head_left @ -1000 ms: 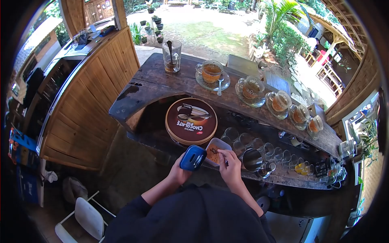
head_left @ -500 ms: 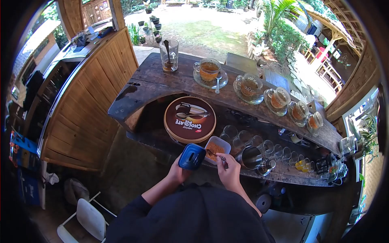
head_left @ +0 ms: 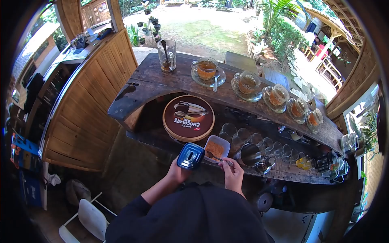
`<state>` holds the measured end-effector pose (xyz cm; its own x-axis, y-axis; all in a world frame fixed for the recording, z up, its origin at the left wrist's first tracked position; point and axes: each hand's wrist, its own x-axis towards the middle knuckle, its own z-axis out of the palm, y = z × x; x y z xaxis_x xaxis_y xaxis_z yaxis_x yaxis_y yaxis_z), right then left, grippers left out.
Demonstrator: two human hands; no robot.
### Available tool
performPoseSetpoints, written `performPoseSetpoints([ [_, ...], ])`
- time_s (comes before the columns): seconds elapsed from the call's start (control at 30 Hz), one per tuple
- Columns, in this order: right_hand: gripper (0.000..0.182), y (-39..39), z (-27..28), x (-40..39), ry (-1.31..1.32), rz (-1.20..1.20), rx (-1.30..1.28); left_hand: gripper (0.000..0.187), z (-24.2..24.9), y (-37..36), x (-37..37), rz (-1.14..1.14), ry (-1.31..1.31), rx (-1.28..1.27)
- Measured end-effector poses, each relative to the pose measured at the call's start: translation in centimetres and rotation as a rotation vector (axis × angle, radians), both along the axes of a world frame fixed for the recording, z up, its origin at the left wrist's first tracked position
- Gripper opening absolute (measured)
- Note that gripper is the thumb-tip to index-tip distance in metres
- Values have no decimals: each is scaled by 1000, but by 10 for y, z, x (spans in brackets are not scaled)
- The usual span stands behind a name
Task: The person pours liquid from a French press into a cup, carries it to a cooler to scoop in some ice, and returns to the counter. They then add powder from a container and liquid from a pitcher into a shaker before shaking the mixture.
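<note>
The round tin [head_left: 188, 118] on the lower shelf [head_left: 283, 172] reads "CHOCOLATE PIE" upside down, with smaller lettering like "NEXTAR" beside a red mark. The left hand [head_left: 178, 172] has its fingers closed around the dark blue lid [head_left: 191, 156], while the right hand [head_left: 233, 172] pinches the handle of a spoon [head_left: 216, 157], its bowl in the orange-brown contents of the white tub [head_left: 216, 148], just beside the tin. Compared with the earlier frame, the right hand sits lower and farther from the tub, showing more of the spoon.
</note>
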<state>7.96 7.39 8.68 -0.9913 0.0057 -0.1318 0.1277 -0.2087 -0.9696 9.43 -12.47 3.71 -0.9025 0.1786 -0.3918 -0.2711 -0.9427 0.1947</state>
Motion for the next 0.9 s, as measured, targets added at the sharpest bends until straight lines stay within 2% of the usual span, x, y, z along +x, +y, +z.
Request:
performPoseSetpoints([
  [0.4, 16, 13, -6, 10, -161, -127, -224, 35, 2, 4, 2, -4, 21, -79],
  [0.9, 14, 19, -8, 15, -174, -222, -300, 41, -12, 4, -3, 3, 16, -44],
])
